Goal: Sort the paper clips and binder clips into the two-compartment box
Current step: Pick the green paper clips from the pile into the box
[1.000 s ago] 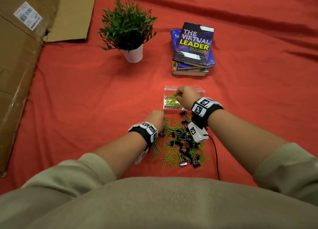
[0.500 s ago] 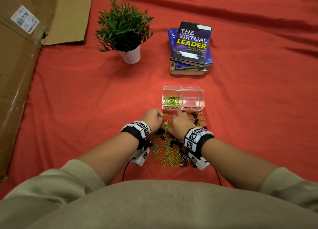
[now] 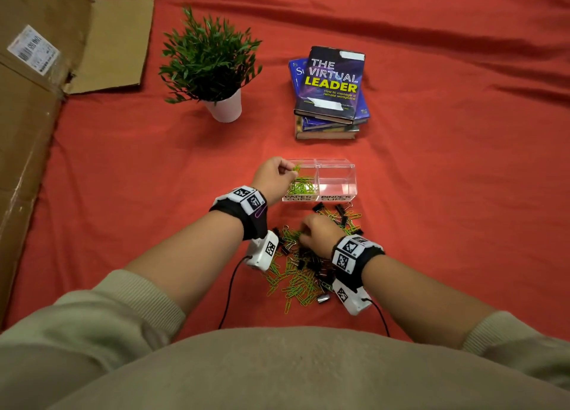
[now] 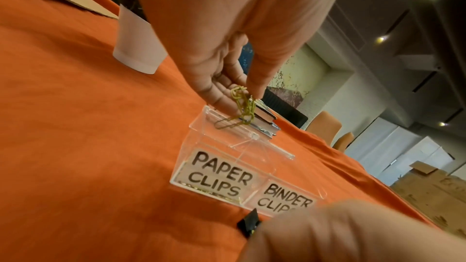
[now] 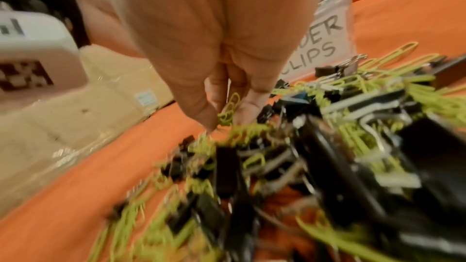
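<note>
A clear two-compartment box (image 3: 336, 164) (image 4: 201, 127) stands on the red cloth, labelled PAPER CLIPS on the left and BINDER CLIPS on the right. Green paper clips (image 3: 302, 185) lie in the left compartment; the right one holds nothing. My left hand (image 3: 273, 175) (image 4: 242, 95) hovers over the left compartment and pinches a few green paper clips (image 3: 296, 168) (image 4: 243, 105). My right hand (image 3: 319, 232) (image 5: 224, 115) is down in the mixed pile of green paper clips and black binder clips (image 3: 305, 268) (image 5: 315, 156), pinching green paper clips (image 5: 229, 111).
A potted plant (image 3: 212, 67) and a stack of books (image 3: 331, 92) stand beyond the box. Flattened cardboard (image 3: 34, 101) lies along the left edge. Wrist camera cables (image 3: 229, 289) trail toward my body.
My left hand rose from the pile to above the paper clip compartment, carrying green clips. My right hand stayed in the pile after coming back from the box.
</note>
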Available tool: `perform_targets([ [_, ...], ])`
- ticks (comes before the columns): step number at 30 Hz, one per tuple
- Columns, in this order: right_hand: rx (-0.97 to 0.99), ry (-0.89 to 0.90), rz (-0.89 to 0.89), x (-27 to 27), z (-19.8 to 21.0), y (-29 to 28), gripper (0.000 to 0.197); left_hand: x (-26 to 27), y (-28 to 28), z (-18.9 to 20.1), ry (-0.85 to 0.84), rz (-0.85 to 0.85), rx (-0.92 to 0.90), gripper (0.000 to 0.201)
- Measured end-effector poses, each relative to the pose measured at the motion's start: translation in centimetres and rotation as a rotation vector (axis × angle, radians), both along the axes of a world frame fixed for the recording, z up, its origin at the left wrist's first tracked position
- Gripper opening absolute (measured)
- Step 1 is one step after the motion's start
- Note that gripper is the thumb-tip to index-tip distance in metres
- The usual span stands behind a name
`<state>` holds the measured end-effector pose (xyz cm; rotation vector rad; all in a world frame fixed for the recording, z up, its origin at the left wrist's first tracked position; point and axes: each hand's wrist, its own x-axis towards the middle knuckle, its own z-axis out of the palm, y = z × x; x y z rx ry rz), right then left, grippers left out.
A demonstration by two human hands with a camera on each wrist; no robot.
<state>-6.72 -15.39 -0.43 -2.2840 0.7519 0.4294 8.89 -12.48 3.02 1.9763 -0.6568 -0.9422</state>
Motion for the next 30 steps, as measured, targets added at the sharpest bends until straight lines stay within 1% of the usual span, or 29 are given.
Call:
perform_targets([
  [3,0.154,-0.034,-0.156,-0.3,1.6,-1.5,0.009,-0.3,-1.6,-0.2,-0.094,-0.001,0.012,0.005],
  [6,0.318,-0.074,-0.286,-0.3,3.8,-3.3,0.008,-0.7,-2.2,-1.0,-0.211,-0.060,0.069,0.006],
  [9,0.316,-0.129,-0.366,0.4,5.3,-5.5,0.009,-0.8,-1.9,-1.5,-0.293,-0.140,0.087,0.007],
  [11,0.267,-0.157,-0.389,1.6,5.7,-6.6,0.005,-0.7,-1.3,-1.3,-0.335,-0.150,0.078,0.011],
  [13,0.141,-0.164,-0.345,3.0,5.7,-7.2,0.005,-0.7,-0.1,-1.1,-0.365,-0.117,0.073,0.010],
  [16,-0.014,-0.126,-0.258,5.0,5.3,-7.1,0.011,-1.2,2.8,-1.3,-0.357,-0.082,0.090,0.012],
  [19,-0.127,-0.048,-0.133,6.1,4.7,-6.7,0.020,-2.1,6.3,-2.2,-0.325,-0.160,0.193,0.013],
  [22,-0.253,-0.078,-0.005,6.0,4.1,-5.4,0.031,-2.6,8.9,-3.6,-0.320,-0.287,0.284,0.019],
  [24,-0.266,-0.120,0.074,5.2,3.4,-3.6,0.030,-2.8,9.8,-4.4,-0.343,-0.366,0.326,0.031],
  [25,-0.237,-0.114,0.118,4.7,2.8,-2.6,0.028,-2.9,10.0,-4.7,-0.356,-0.401,0.350,0.037],
  [27,-0.163,-0.019,0.166,3.5,1.5,-0.6,0.025,-3.1,10.1,-5.2,-0.387,-0.459,0.384,0.045],
  [29,-0.153,0.064,0.165,2.6,0.4,0.7,0.024,-3.2,10.1,-5.4,-0.420,-0.472,0.386,0.041],
  [30,-0.161,0.069,0.149,2.1,-0.1,1.1,0.026,-3.2,10.1,-5.5,-0.432,-0.465,0.377,0.036],
])
